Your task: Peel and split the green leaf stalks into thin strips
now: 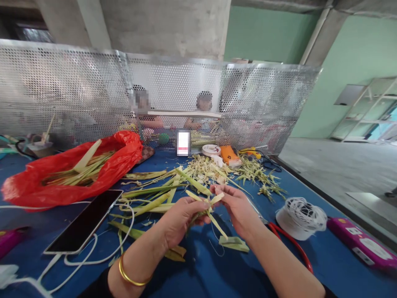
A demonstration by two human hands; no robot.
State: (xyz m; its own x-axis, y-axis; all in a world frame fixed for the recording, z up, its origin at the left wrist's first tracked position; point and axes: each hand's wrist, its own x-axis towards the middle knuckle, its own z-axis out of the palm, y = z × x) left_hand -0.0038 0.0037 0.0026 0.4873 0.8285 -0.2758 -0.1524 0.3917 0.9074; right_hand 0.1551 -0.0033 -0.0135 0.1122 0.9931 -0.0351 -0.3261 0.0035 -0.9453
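Note:
My left hand (pixel 187 217), with a gold bangle above its wrist, is closed on a small bundle of pale green leaf strips (pixel 210 207) over the blue table (pixel 204 269). The fingers of my right hand (pixel 234 205) pinch the end of a strip at the bundle's right side. Strips stick out of the bundle in several directions, and a thin thread hangs below it. A short folded leaf piece (pixel 234 243) lies on the table under my right hand. Long leaves (pixel 151 203) lie to the left of my hands.
A red plastic bag (pixel 124 149) of leaves and a tablet (pixel 85 223) with white cables are at left. Leaf scraps (pixel 201 167), tape (pixel 211 150) and an orange packet (pixel 229 155) lie behind. Red-handled scissors (pixel 293 244) and a white string spool (pixel 300 219) are at right. People sit behind the perforated screen (pixel 173 78).

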